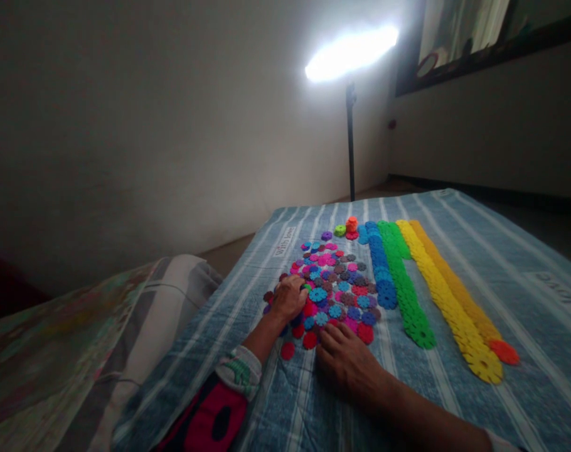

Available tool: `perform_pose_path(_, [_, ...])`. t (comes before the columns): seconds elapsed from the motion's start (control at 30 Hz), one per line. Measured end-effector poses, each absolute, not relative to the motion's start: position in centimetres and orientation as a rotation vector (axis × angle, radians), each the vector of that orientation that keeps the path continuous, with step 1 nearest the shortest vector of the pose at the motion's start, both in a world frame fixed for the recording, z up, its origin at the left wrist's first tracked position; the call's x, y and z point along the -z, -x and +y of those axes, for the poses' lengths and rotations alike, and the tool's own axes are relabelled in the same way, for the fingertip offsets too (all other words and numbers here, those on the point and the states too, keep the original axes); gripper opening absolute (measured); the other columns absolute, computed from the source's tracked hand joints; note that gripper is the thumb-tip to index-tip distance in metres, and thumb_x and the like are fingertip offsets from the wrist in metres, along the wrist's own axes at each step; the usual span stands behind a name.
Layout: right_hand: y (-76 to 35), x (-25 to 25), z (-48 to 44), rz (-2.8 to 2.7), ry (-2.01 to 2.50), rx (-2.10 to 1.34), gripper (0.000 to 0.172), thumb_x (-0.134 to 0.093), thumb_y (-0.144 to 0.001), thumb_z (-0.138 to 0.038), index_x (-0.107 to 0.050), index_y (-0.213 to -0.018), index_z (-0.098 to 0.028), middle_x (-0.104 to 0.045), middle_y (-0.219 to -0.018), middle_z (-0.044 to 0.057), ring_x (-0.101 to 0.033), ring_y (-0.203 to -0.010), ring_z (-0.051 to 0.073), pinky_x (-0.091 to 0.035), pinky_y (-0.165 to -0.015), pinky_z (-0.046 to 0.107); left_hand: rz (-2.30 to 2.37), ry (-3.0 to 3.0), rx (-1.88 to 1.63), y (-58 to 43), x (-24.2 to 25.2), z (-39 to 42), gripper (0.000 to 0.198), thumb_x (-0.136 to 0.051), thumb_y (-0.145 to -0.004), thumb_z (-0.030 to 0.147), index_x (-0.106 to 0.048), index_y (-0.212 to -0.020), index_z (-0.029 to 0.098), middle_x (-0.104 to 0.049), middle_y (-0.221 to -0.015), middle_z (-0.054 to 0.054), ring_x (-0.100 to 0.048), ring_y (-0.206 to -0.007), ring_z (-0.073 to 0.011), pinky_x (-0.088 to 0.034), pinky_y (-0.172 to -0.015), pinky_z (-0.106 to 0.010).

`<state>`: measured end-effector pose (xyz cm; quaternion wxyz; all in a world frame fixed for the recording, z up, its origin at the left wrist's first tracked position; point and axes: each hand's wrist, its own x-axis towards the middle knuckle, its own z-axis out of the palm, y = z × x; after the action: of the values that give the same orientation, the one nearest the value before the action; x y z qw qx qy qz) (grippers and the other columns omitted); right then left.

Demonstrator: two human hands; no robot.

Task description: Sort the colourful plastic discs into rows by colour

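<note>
A loose pile of notched plastic snowflake discs (335, 311) in pink, blue, purple, red and brown is spread on the striped cloth. My left hand (289, 296) reaches over the pile's left side, its fingers closed around the edge of a small green snowflake disc (307, 287). Most of that disc is hidden by the fingers. At the pile's near edge my right hand (344, 358) rests palm down, its slightly bent fingers touching the discs and nothing visible in its grip. A single red disc (288, 351) lies between the two wrists, just off the pile.
Right of the pile run overlapping rows of blue (379, 267), green (401, 289), yellow (448, 301) and orange discs (459, 289). Behind it stand a short orange-red stack (351, 226) and lime discs (340, 230). A lit lamp (351, 53) rises beyond the cloth's far edge.
</note>
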<state>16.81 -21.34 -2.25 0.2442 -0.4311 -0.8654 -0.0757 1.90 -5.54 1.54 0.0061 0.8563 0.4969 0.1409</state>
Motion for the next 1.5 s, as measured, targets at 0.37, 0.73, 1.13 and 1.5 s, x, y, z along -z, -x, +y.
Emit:
perform_pose_path(0.37, [-16.9,2.1,-21.3,-2.351,1.154,0.244,0.01,-0.056,-0.089,-0.018,-0.063,-0.095,-0.015,-0.064,-0.107,0.01,-0.051,-0.104,0.025,-0.037,-0.097,0.042,1.663,-2.648,-0.371,-2.6,-1.8,-6.0,0.017,-0.051,-0.081,0.017,-0.066,-0.09,0.018,-0.067,-0.105,-0.008,-0.059,-0.105,-0.0207,-0.043,-0.097,-0.032])
perform_pose_path(0.73, [-17.0,1.7,-21.5,-2.373,1.172,0.242,0.011,-0.057,-0.088,-0.019,-0.064,-0.096,-0.014,-0.065,-0.108,0.012,-0.053,-0.102,0.025,-0.038,-0.096,0.043,1.63,-2.622,-0.378,-3.8,-2.8,-7.0,0.015,-0.051,-0.084,0.019,-0.067,-0.085,0.017,-0.066,-0.1,-0.008,-0.058,-0.102,-0.0203,-0.043,-0.096,-0.033])
perform_pose_path(1.13, [-17.0,1.8,-21.5,-2.365,1.175,0.183,0.011,-0.058,-0.089,-0.019,-0.063,-0.097,-0.015,-0.064,-0.105,0.011,-0.051,-0.103,0.025,-0.037,-0.096,0.043,1.609,-2.674,-0.399,-5.4,-2.3,-7.8,0.019,-0.053,-0.084,0.02,-0.065,-0.099,0.018,-0.064,-0.113,-0.01,-0.055,-0.112,-0.0242,-0.039,-0.103,-0.038])
perform_pose_path(1.5, [-16.7,2.6,-21.2,-2.344,1.188,0.215,0.016,-0.057,-0.089,-0.022,-0.063,-0.103,-0.016,-0.064,-0.112,0.011,-0.051,-0.108,0.026,-0.036,-0.099,0.044,1.656,-2.683,-0.331,-6.6,-2.7,-6.2,0.019,-0.05,-0.086,0.022,-0.065,-0.097,0.019,-0.064,-0.11,-0.01,-0.056,-0.109,-0.0239,-0.042,-0.097,-0.038])
